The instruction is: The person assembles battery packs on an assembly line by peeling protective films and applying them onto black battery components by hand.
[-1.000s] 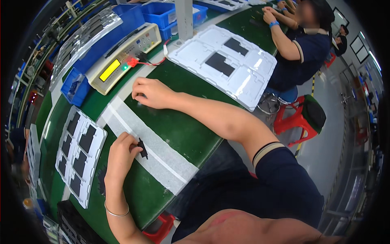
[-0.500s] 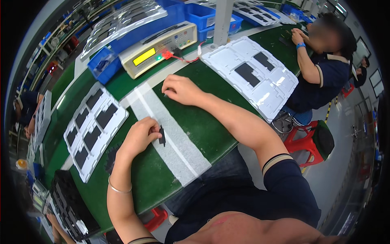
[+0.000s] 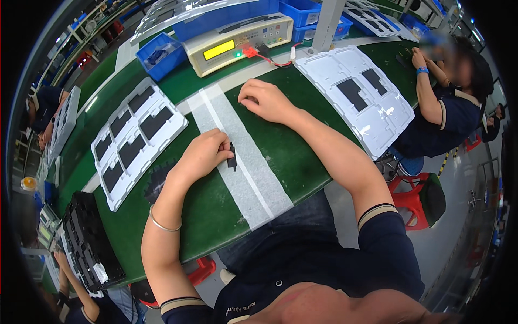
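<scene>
My left hand [image 3: 208, 155] is closed in a pinch on a small, narrow black part [image 3: 232, 157] with little tabs at its ends. The part is over the pale grey strip [image 3: 253, 186] with a white line along it, which runs across the green table. Beyond the strip's right edge, my right hand [image 3: 268, 101] has its fingers curled together over the green surface. A tiny dark bit shows at its fingertips, too small to name. Left of my left hand lies a white tray [image 3: 132, 127] with several flat black pieces [image 3: 156, 123] in its pockets.
A cream-coloured meter [image 3: 240, 46] with a yellow screen and red leads [image 3: 264, 55] stands behind my hands. Beside it are a blue bin [image 3: 160, 56] and a grey post [image 3: 329, 24]. A white tray [image 3: 345, 124] lies right; a black tray [image 3: 91, 240] lies left. A co-worker [image 3: 456, 102] sits at right.
The whole view has shifted, so the table and both hands appear higher and further right. My left hand keeps its pinch on the black part; my right hand stays curled.
</scene>
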{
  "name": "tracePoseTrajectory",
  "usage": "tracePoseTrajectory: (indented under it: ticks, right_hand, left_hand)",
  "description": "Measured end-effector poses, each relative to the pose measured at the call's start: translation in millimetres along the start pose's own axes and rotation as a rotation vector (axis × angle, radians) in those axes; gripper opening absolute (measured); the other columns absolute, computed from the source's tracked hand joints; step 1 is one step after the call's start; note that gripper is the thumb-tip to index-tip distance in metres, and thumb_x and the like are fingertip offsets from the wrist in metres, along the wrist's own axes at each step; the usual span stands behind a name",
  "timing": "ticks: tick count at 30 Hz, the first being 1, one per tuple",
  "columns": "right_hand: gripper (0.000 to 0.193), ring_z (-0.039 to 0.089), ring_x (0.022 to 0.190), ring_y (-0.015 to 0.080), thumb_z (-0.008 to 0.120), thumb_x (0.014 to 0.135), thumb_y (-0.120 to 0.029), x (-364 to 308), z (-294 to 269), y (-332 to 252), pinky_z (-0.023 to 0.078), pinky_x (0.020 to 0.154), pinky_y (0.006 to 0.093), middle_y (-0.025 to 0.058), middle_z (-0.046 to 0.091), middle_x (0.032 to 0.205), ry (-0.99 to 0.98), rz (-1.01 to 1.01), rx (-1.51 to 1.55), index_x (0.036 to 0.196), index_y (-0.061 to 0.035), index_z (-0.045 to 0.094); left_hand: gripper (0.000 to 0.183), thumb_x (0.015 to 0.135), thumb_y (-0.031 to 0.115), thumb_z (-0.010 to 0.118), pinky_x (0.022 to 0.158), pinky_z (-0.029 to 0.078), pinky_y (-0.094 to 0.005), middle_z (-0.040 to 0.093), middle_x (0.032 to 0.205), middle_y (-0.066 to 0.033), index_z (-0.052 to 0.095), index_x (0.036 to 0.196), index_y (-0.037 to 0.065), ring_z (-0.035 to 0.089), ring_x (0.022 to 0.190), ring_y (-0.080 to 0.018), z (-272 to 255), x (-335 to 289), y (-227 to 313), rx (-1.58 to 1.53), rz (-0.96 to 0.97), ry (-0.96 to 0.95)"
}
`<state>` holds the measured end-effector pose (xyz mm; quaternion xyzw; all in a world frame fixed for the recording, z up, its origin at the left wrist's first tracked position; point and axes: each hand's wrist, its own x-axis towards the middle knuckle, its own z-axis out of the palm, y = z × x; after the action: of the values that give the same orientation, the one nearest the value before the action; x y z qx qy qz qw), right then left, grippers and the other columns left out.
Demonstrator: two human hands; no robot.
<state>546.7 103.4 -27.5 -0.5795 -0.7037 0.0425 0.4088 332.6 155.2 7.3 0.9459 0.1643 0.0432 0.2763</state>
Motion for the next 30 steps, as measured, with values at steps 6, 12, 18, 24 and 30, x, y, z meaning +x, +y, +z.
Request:
tracePoseTrajectory:
  ticks: [6, 12, 18, 24, 30]
  right_hand:
    - [0.006, 0.057, 0.074, 0.0195, 0.057, 0.075, -0.005, 6, 1, -4, 0.046, 0.062, 0.0272, 0.0065, 0.055, 0.085, 0.017, -0.063, -0.016, 0.080, -0.0034, 0.058]
    - [0.007, 0.056, 0.075, 0.0185, 0.056, 0.075, -0.001, 4, -6, -30, 0.046, 0.064, 0.0268, 0.0060, 0.055, 0.086, -0.044, -0.057, 0.027, 0.082, -0.0031, 0.058]
    - [0.007, 0.057, 0.075, 0.0189, 0.056, 0.074, -0.001, 3, -5, -40, 0.046, 0.064, 0.0271, 0.0058, 0.055, 0.083, -0.122, -0.133, 0.046, 0.081, -0.0029, 0.058]
    - [0.007, 0.057, 0.075, 0.0222, 0.056, 0.073, 0.000, 5, -3, -67, 0.045, 0.064, 0.0284, 0.0081, 0.055, 0.082, -0.159, -0.159, 0.242, 0.080, -0.0018, 0.058]
    - [0.009, 0.055, 0.072, 0.0234, 0.060, 0.068, -0.002, 0, 4, -80, 0.045, 0.063, 0.0319, 0.0047, 0.054, 0.080, -0.222, -0.332, 0.098, 0.075, -0.0043, 0.054]
  left_hand:
    - [0.011, 0.078, 0.011, 0.057, 0.068, 0.043, -0.0318, 0.056, 0.082, -0.0122, 0.057, 0.082, 0.000, 0.055, 0.075, -0.0253, -12, -4, -21, -0.112, 0.090, -0.070]
    - [0.038, 0.083, 0.020, 0.055, 0.078, 0.042, -0.0303, 0.058, 0.093, -0.0091, 0.045, 0.116, 0.003, 0.054, 0.085, -0.0202, -37, -9, -26, -0.277, 0.010, -0.167]
    - [0.033, 0.077, 0.007, 0.058, 0.080, 0.044, -0.0272, 0.056, 0.102, -0.0059, 0.052, 0.110, 0.004, 0.054, 0.088, -0.0137, -86, -29, -98, -0.277, -0.236, 0.456]
    - [0.048, 0.065, 0.004, 0.067, 0.080, 0.046, -0.0314, 0.056, 0.109, -0.0121, 0.050, 0.110, 0.005, 0.057, 0.095, -0.0235, -132, -69, -226, 0.262, -0.595, 1.033]
    - [0.056, 0.064, 0.010, 0.071, 0.083, 0.043, -0.0338, 0.054, 0.110, -0.0151, 0.046, 0.114, 0.005, 0.055, 0.098, -0.0276, -147, -70, -264, 0.366, -0.762, 0.483]
